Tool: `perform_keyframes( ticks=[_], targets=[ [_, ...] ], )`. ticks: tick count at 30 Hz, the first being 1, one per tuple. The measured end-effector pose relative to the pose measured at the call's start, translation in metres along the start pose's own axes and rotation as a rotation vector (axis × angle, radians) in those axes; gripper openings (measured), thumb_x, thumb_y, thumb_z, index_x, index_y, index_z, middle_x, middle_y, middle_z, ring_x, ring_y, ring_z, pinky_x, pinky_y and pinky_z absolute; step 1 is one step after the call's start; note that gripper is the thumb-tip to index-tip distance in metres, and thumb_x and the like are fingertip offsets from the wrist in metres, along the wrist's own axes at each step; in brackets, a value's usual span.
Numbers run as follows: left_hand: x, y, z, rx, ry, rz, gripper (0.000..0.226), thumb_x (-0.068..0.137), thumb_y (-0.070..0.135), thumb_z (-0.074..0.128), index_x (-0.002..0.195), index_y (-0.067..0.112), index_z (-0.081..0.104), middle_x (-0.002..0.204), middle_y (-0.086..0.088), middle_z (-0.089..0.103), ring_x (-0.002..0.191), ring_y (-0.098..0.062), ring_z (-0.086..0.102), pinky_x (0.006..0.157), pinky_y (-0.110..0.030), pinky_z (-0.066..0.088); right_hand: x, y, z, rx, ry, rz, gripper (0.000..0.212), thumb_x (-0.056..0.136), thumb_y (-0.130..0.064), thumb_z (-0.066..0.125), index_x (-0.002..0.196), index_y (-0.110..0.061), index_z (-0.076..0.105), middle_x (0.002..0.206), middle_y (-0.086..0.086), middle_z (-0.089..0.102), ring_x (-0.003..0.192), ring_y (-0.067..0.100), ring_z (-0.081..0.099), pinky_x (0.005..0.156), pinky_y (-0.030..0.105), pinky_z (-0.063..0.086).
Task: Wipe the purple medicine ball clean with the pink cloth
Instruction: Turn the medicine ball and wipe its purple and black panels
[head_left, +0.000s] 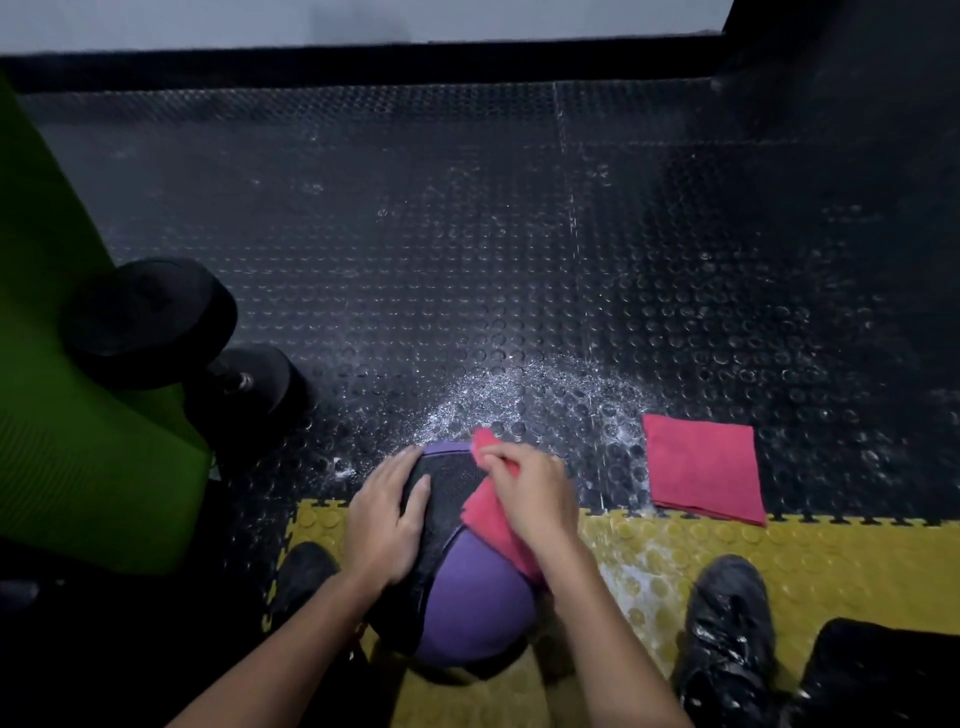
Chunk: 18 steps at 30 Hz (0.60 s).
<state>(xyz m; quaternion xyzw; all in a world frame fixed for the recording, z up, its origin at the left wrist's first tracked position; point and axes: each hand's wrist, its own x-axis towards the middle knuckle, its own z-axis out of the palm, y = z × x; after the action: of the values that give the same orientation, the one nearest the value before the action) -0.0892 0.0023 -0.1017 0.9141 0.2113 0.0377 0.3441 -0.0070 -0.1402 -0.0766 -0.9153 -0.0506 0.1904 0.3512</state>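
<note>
Down low, the left hand (387, 525) lies flat on the purple medicine ball (475, 603) while the right hand (540, 499) grips the pink cloth (493, 519) atop it.

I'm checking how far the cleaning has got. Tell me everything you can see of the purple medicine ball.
The medicine ball is round, purple, with a broad black textured band across its top and left side; it looks rubbery. It appears to rest on the floor where the yellow mat meets the black studded mat. The left hand lies flat on the black band, steadying it. The right hand grips the bunched pink cloth against its upper right side.
</note>
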Motion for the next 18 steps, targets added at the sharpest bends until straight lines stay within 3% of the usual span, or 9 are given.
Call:
perform_keyframes(
  ticks=[2, 4, 6, 9, 11, 14, 18],
  targets=[
    [-0.002, 0.001, -0.001, 0.005, -0.010, 0.016, 0.079, 0.077, 0.060, 0.021, 0.132, 0.013, 0.053, 0.138, -0.004, 0.051, 0.130, -0.019, 0.043, 0.109, -0.027, 0.025, 0.009, 0.015, -0.007, 0.064, -0.025, 0.180, 0.023, 0.091, -0.042, 0.046, 0.098, -0.035, 0.067, 0.100, -0.008, 0.068, 0.087, 0.020, 0.060, 0.074, 0.029, 0.050],
    [-0.002, 0.002, -0.002, 0.021, -0.027, 0.042, 0.078, 0.078, 0.060, 0.021, 0.132, 0.014, 0.053, 0.138, -0.003, 0.052, 0.130, -0.019, 0.043, 0.109, -0.026, 0.025, 0.005, 0.016, -0.010, 0.046, -0.021, 0.242, 0.023, 0.092, -0.038, 0.046, 0.100, -0.035, 0.067, 0.105, -0.006, 0.068, 0.090, 0.021, 0.059, 0.073, 0.024, 0.046],
    [0.000, 0.001, -0.002, 0.015, -0.051, 0.062, 0.076, 0.079, 0.058, 0.023, 0.131, 0.012, 0.054, 0.137, -0.005, 0.053, 0.129, -0.019, 0.044, 0.108, -0.024, 0.024, -0.005, 0.004, -0.009, -0.068, 0.016, 0.140, 0.023, 0.093, -0.037, 0.046, 0.105, -0.036, 0.065, 0.109, -0.004, 0.066, 0.097, 0.022, 0.055, 0.072, 0.024, 0.040],
    [0.006, -0.006, -0.005, -0.023, -0.094, 0.080, 0.076, 0.079, 0.057, 0.025, 0.130, 0.009, 0.054, 0.136, -0.007, 0.053, 0.128, -0.019, 0.045, 0.108, -0.025, 0.026, -0.023, -0.024, 0.004, -0.175, 0.018, -0.185, 0.026, 0.093, -0.037, 0.044, 0.109, -0.033, 0.064, 0.118, -0.009, 0.060, 0.106, 0.020, 0.044, 0.083, 0.028, 0.038],
    [0.011, -0.011, -0.008, -0.053, -0.114, 0.091, 0.077, 0.078, 0.057, 0.026, 0.130, 0.007, 0.053, 0.135, -0.007, 0.053, 0.126, -0.014, 0.044, 0.106, -0.019, 0.024, -0.024, -0.030, 0.008, -0.174, 0.005, -0.269, 0.026, 0.092, -0.038, 0.044, 0.108, -0.034, 0.064, 0.120, -0.013, 0.058, 0.106, 0.019, 0.044, 0.083, 0.028, 0.038],
    [0.017, -0.012, -0.011, -0.091, -0.146, 0.076, 0.078, 0.077, 0.060, 0.027, 0.132, 0.011, 0.052, 0.137, -0.003, 0.051, 0.123, -0.007, 0.040, 0.103, -0.014, 0.021, -0.003, -0.002, -0.001, -0.003, 0.020, -0.025, 0.023, 0.092, -0.039, 0.047, 0.104, -0.035, 0.066, 0.110, -0.006, 0.065, 0.096, 0.022, 0.055, 0.073, 0.027, 0.041],
    [0.025, -0.019, -0.018, -0.001, -0.199, 0.065, 0.078, 0.078, 0.066, 0.022, 0.136, 0.021, 0.048, 0.145, 0.001, 0.043, 0.134, -0.012, 0.035, 0.111, -0.026, 0.021, 0.015, 0.064, -0.023, 0.227, -0.053, 0.350, 0.022, 0.088, -0.034, 0.057, 0.102, -0.021, 0.068, 0.101, 0.000, 0.068, 0.075, 0.015, 0.056, 0.065, 0.024, 0.042]
  ],
)
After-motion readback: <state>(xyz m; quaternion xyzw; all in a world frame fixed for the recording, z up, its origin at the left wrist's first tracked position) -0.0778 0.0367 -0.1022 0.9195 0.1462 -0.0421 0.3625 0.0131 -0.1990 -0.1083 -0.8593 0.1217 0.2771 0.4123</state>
